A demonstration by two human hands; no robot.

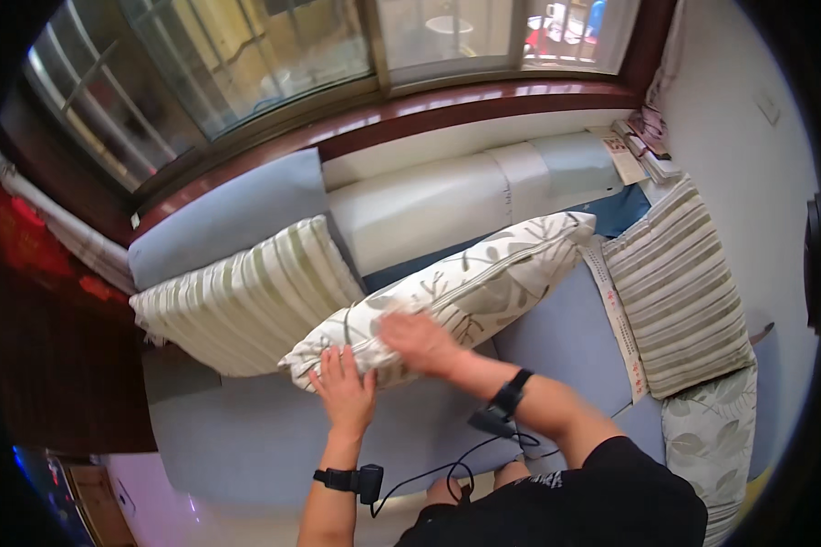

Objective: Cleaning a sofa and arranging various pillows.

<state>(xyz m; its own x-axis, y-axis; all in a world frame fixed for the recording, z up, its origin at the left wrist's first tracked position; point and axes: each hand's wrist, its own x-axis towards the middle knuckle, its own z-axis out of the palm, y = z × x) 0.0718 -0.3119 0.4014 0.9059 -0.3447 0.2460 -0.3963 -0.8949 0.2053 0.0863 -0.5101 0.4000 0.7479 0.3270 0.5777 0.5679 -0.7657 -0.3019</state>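
Head view: left hand (345,392) open on the leaf-print cushion's (515,260) eight-o'clock end; right hand (424,345), at the left's two o'clock, blurred, probably open.

Sofa (237,438) Below Window (447,41)

The middle cushion (511,260) slants across the seat before the backrest (420,205), its left end nearer the person. The left hand (345,390) touches that end; the right hand (424,345) is just right of it, at the same cushion. Left of them, the left cushion (246,296) leans against the backrest. The right cushion (680,292) lies at the sofa's right end, the lower cushion (716,438) before it. Books (659,164) sit in the far right corner, beside the wall (739,128).
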